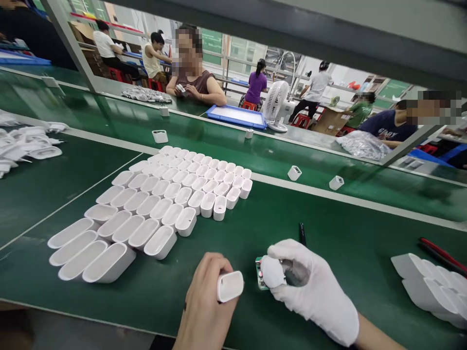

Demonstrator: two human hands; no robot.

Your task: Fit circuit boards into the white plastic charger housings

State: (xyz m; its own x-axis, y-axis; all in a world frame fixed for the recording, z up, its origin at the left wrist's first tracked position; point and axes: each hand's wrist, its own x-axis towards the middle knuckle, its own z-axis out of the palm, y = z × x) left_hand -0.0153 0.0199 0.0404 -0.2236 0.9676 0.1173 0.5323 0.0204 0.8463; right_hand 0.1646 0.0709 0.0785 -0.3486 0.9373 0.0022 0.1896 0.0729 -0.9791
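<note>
Fingers of my left hand (209, 304) are wrapped round a white shell (230, 288), its mouth toward the camera. My gloved right hand (317, 292) has its fingertips pinched on a circuit board (261, 283), near the shell but apart from it. Loose glove cloth could, I judge, catch on the board's parts or let it slip. Just behind the glove lies a black tool (302, 234); a careless knuckle may roll it. Farther left stand rows of shells (160, 209); if my left arm swings wide, it could topple the nearest ones.

The casing (230, 287) looks smooth plastic, the glove (323, 296) cloth.
</note>
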